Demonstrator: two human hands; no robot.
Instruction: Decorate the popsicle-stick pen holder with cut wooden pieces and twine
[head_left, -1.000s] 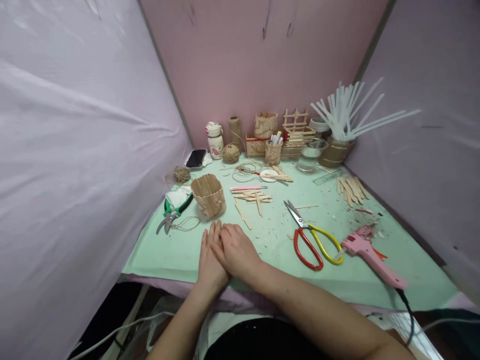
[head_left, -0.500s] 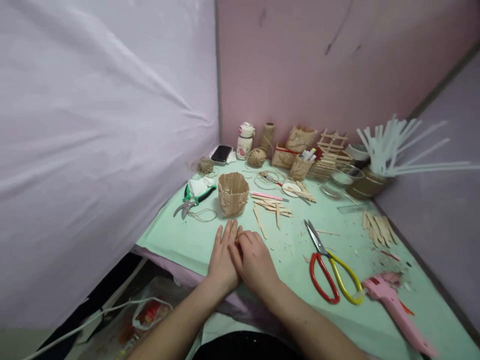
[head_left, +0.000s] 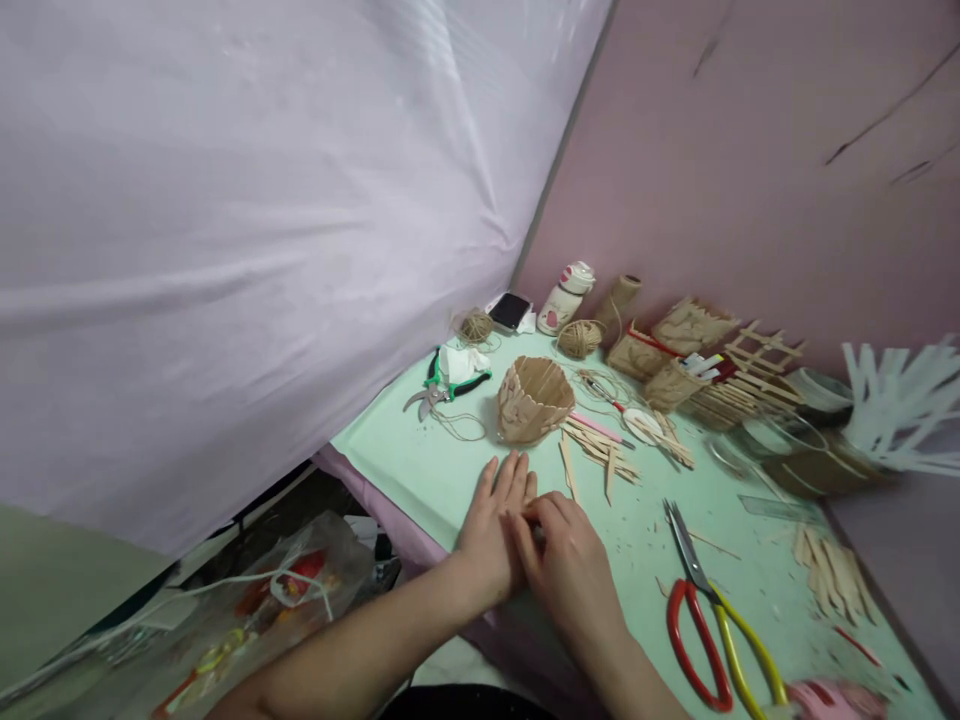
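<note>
My left hand (head_left: 495,525) lies palm down near the front edge of the table, its fingers stretched out flat. My right hand (head_left: 566,555) rests against it with the fingers curled and pinched at the left hand's edge; whatever may be between those fingertips is hidden. Just beyond my left fingertips stands a small round basket (head_left: 529,400) made of brown wooden pieces, touched by neither hand. Loose wooden craft sticks (head_left: 600,450) lie to its right, beside a pink pen-like tool (head_left: 604,430).
Scissors (head_left: 697,590) lie open on the right, by a pink glue gun (head_left: 832,700). Pruning shears (head_left: 442,393) sit left of the basket. Twine balls (head_left: 580,338), a bottle (head_left: 566,298), a phone (head_left: 510,310) and white glue sticks (head_left: 900,405) line the back.
The view has turned left and tilted, so the table's things appear shifted right. Both hands stay pressed together, the right still pinching at the left.
</note>
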